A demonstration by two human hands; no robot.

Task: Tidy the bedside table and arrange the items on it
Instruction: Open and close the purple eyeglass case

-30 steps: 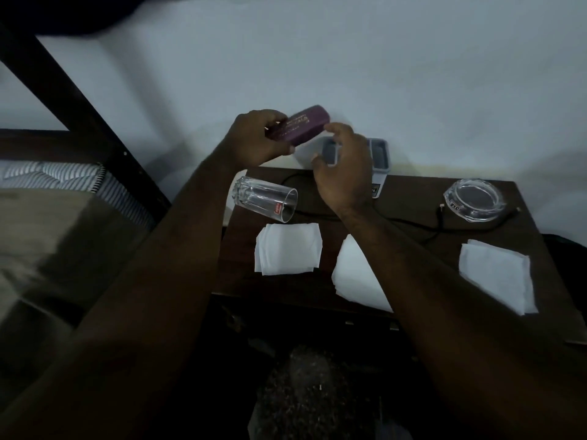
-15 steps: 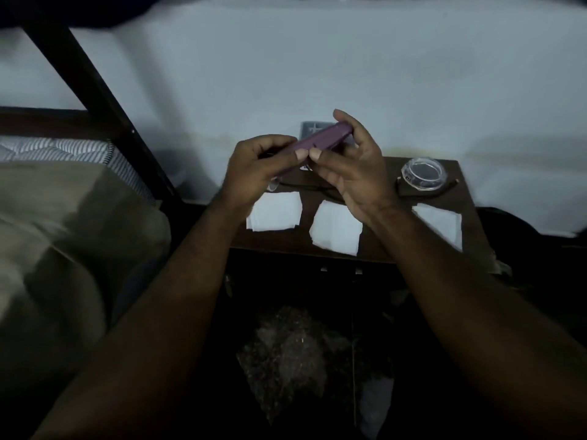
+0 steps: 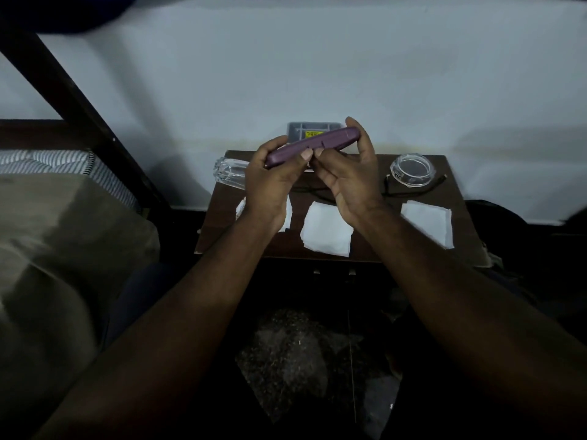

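Note:
Both hands hold a purple case (image 3: 320,143) in the air above the dark wooden bedside table (image 3: 457,217). My left hand (image 3: 273,182) grips its left end, thumb pressed along the near edge. My right hand (image 3: 349,176) holds the right end, fingers curled round its far side. On the table a clear drinking glass (image 3: 230,174) lies on its side at the back left. Three white folded tissues lie along the front: left (image 3: 241,211) partly hidden by my wrist, middle (image 3: 327,230), right (image 3: 427,222).
A round glass ashtray (image 3: 413,169) sits at the back right with a black cable (image 3: 438,182) running beside it. A grey tray-like device (image 3: 314,130) leans on the wall behind the case. A bed with striped mattress (image 3: 41,160) and dark frame post (image 3: 73,100) stands left.
My right hand has joined the left on the purple case, and the case has turned edge-on towards me. The view has drawn back from the table.

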